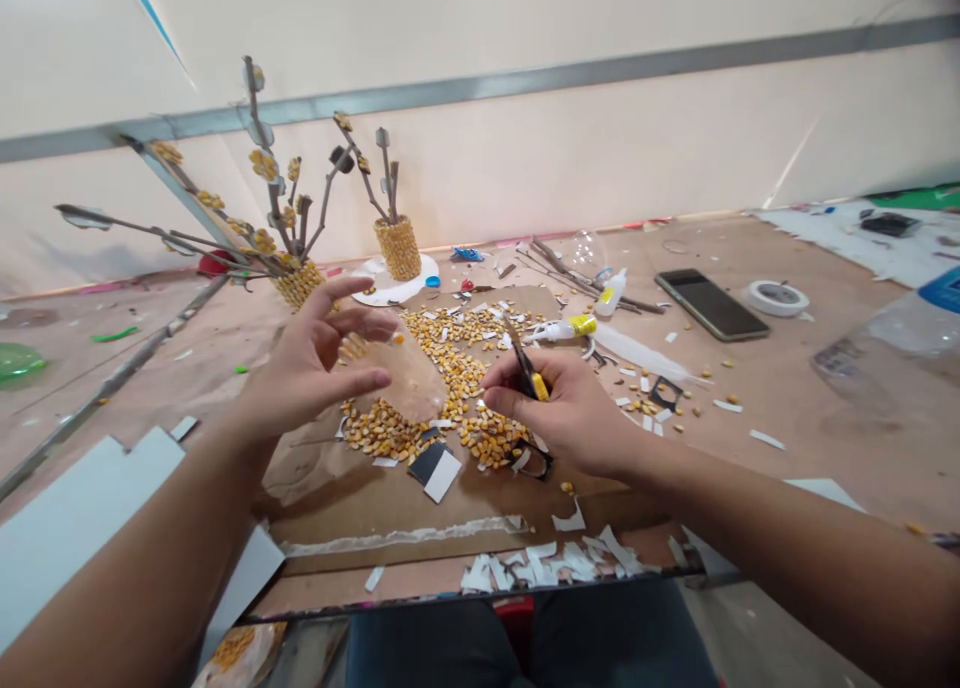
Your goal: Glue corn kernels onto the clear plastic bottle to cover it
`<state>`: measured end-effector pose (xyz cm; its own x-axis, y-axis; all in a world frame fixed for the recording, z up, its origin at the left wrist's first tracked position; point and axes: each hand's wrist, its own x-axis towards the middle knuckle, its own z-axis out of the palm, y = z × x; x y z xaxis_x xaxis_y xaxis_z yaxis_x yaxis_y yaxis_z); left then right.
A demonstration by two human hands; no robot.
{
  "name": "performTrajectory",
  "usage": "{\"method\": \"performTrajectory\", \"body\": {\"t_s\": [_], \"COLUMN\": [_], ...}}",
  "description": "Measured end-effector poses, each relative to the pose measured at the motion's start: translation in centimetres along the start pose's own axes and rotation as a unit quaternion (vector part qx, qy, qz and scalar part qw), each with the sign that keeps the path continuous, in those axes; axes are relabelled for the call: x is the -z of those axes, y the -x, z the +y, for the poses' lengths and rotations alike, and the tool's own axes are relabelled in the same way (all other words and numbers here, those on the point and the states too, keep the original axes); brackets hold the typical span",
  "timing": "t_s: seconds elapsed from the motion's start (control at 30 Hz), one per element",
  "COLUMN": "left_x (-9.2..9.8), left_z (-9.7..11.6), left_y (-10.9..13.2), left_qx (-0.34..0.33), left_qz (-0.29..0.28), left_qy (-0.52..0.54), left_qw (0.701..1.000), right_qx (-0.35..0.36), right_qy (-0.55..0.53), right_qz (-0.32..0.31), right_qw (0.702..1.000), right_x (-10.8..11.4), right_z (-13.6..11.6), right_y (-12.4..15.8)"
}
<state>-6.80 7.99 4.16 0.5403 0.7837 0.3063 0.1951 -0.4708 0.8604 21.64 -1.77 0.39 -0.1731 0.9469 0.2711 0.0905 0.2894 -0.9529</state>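
Note:
My left hand (322,358) is raised over the left side of a pile of yellow corn kernels (457,368), its fingers curved and apart. Next to its fingertips lies a pale, blurred, see-through sheet (412,380); whether the hand touches it I cannot tell. A dark-bladed box cutter (538,383) with a yellow part is gripped in my right hand (574,403), its tip pointing up and away over the kernels. Below the pile, a small black and white card piece (436,471) rests on the brown cardboard (360,513).
Corn-covered pots (397,248) holding twigs stand at the back left. Glue bottles (566,328), twigs (555,263), a phone (711,304), a tape roll (777,298) and a clear plastic bottle (892,338) lie to the right. White paper scraps (551,566) line the front edge.

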Motion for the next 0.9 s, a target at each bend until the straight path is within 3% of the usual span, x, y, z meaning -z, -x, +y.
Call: {"method": "performTrajectory", "body": {"t_s": [0.13, 0.27, 0.63, 0.9], "left_x": [-3.2, -4.8, -6.0, -6.3], "left_z": [1.7, 1.9, 2.5, 2.5], "left_y": [1.1, 2.0, 2.8, 3.1], "left_qx": [-0.023, -0.051, -0.081, -0.072], "left_qz": [-0.047, -0.032, -0.03, -0.031], "left_qy": [0.043, 0.008, -0.004, -0.012], "left_qw": [0.998, 0.998, 0.996, 0.997], "right_qx": [0.009, 0.032, 0.057, 0.023], "right_qy": [-0.023, -0.012, 0.024, 0.003], "right_qz": [-0.015, -0.022, 0.017, 0.03], "right_qw": [1.0, 0.999, 0.998, 0.999], "right_x": [-0.2, -0.4, -1.1, -1.4], "right_z": [-0.9, -1.6, -1.8, -1.9], "right_y": [0.6, 1.2, 1.6, 1.6]}}
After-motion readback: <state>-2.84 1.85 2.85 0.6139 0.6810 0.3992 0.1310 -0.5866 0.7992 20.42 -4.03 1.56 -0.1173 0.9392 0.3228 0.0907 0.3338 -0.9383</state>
